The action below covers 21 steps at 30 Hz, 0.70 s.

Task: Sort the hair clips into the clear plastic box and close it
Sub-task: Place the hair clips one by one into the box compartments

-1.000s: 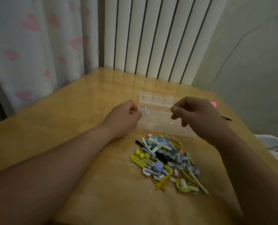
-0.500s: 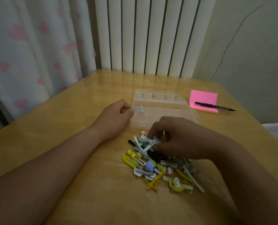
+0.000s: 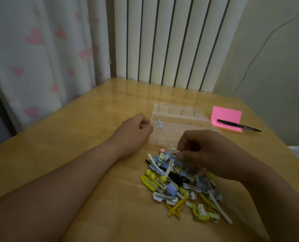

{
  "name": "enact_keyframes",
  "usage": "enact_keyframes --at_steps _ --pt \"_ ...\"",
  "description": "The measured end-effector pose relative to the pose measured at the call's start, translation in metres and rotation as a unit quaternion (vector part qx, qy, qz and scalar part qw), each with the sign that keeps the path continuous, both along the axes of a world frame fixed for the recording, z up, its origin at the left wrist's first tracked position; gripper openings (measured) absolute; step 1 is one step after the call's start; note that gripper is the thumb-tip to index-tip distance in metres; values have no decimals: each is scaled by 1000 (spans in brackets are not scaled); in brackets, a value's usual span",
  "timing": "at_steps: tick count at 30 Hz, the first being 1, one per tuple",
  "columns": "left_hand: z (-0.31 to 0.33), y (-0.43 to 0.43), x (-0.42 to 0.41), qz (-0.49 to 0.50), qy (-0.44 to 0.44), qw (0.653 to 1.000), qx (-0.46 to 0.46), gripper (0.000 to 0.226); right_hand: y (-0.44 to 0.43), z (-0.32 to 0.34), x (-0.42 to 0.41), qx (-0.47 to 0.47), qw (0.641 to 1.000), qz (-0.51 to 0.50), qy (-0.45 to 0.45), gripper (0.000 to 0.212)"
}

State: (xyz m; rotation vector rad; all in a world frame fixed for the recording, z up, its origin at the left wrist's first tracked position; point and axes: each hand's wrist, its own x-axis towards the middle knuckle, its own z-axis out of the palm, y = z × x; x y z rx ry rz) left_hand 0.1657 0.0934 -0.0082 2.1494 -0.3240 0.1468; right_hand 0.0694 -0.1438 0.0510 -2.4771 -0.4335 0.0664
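A clear compartmented plastic box (image 3: pixel 180 122) sits on a wooden table (image 3: pixel 71 147), the left hand (image 3: pixel 133 135) gripping its left edge with curled fingers. Just before it, the right hand (image 3: pixel 208 154) pinches a pale clip (image 3: pixel 173 150) atop a colourful hair-clip pile (image 3: pixel 176 187).

A single wide-angle camera sat on the person's head and looked forward and down across the wooden surface (image 3: pixel 71 154). It was close. Both forearms entered from the bottom edge, with the left hand (image 3: pixel 133 135) near mid-frame and the right hand (image 3: pixel 208 154) just right of it. The clear plastic box (image 3: pixel 180 119) lay slightly above centre and the hair clips (image 3: pixel 176 186) lower right of centre. White vertical slats (image 3: pixel 162 41) and a curtain (image 3: pixel 40 49) filled the top, and a wall (image 3: pixel 276 58) the upper right.
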Motion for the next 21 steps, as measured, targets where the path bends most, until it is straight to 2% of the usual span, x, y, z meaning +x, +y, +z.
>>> enact_keyframes --at_steps 6,12,17,21 --pt "0 -2 -1 -8 7 1000 -3 20 1 7 12 112 990 -75 -46 8" --pt "-1 -2 -1 -6 9 1000 -4 18 27 31 69 134 979 -149 -44 12" --pt "-3 -2 0 -18 14 1000 -3 21 51 16 116 108 973 -200 -28 10" --pt "-4 -1 4 -13 17 1000 4 26 62 8 134 54 976 -207 28 12"
